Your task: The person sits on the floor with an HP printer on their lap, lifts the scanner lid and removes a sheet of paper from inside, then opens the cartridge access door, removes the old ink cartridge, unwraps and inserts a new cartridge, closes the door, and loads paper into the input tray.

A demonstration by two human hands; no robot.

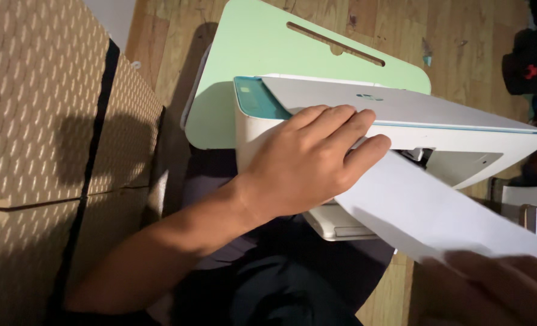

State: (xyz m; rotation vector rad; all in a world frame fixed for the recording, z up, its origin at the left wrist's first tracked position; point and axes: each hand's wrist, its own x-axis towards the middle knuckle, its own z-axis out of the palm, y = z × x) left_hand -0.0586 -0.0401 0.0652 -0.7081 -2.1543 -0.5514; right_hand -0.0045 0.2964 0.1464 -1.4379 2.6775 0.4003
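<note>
Plainly, the left hand [308, 163] lies flat and spread on the front of a white printer [401, 130], fingers stretched toward two o'clock across the edge of its lid, pressing rather than gripping anything. The right hand [492, 290], blurred at the five o'clock corner, is under the near end of a white sheet of paper [425, 208]; it seems to be holding that end, but whether its fingers are pinched on it I cannot tell. The sheet runs from that corner up toward ten o'clock, its far end meeting the printer just beside the left fingertips, near an opening in the body. Paper like this is light, thin and floppy, apt to crease or buckle if pushed from one end, so I judge it is best held by its long edges close to the printer and kept flat. The printer itself looks rigid and smooth, with a teal strip on top, and sits over the person's dark-clothed lap [280, 284]. Behind it at twelve o'clock is a pale green table [250, 54] with a slot cut in its top, standing on a wooden floor [462, 36]. At nine o'clock stands a large brown cardboard box [39, 121] with a textured surface.
</note>
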